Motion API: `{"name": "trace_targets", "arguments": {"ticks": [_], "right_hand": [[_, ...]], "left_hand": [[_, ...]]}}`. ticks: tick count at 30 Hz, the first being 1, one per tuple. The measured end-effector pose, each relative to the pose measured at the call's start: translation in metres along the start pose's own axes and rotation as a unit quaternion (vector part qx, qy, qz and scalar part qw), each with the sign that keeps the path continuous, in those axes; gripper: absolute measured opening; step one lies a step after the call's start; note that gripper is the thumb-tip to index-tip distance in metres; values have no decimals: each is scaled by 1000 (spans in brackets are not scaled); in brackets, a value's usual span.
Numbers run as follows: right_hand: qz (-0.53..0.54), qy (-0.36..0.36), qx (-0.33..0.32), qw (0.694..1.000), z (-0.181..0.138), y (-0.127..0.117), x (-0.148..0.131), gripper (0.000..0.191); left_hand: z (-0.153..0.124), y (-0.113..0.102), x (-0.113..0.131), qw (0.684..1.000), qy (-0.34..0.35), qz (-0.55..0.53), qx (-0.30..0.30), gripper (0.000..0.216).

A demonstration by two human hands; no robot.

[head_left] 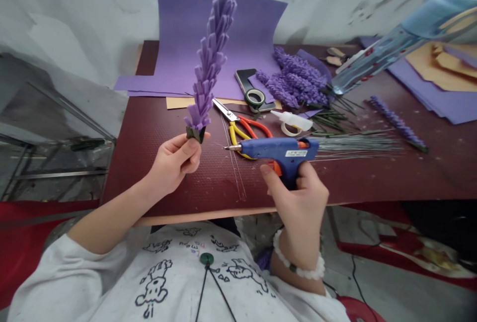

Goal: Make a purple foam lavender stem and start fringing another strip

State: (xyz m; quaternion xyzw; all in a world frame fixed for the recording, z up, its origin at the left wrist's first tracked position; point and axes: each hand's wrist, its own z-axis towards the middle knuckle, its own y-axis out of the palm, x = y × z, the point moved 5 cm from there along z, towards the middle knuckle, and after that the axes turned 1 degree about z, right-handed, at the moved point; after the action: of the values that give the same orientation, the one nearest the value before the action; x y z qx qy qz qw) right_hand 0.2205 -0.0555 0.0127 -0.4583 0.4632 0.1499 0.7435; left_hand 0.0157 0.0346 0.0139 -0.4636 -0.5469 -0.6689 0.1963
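My left hand (181,157) pinches the dark green base of a purple foam lavender flower (209,61) and holds it upright, leaning slightly right, above the table's front part. A blue hot glue gun (276,149) is gripped in my right hand (300,198), with the thumb by its orange trigger. Its metal nozzle points left at the flower's base, a short gap away. Behind the gun lie scissors (229,112) with metal blades and a tool with red and yellow handles (250,127). Thin wires (234,170) rest on the table between my hands.
Finished lavender stems (298,78) are heaped at the back, near a phone (246,79), green tape (255,97) and a white glue bottle (294,120). A bundle of wires (357,144) lies right. A tall blue bottle (395,43) stands behind; purple foam sheet (179,29) leans on the wall.
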Motion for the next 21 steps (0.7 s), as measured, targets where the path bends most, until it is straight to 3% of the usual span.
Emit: {"name": "trace_targets", "arguments": {"ticks": [6,11,17,21], "right_hand": [[-31,-14,-15,999,2,-3,1,33],[-162,-59,-12,985,17,-18,27,34],[-281,-3,-9,960,40,-42,76,41],[-371,53,-8,927,51,-53,92,50]], "left_hand": [[1,-1,2,1000,15,11,8,21],[1,-4,3,999,20,18,23,18],[-1,-7,4,996,34,43,76,18],[0,-8,3,995,34,47,84,19]]}}
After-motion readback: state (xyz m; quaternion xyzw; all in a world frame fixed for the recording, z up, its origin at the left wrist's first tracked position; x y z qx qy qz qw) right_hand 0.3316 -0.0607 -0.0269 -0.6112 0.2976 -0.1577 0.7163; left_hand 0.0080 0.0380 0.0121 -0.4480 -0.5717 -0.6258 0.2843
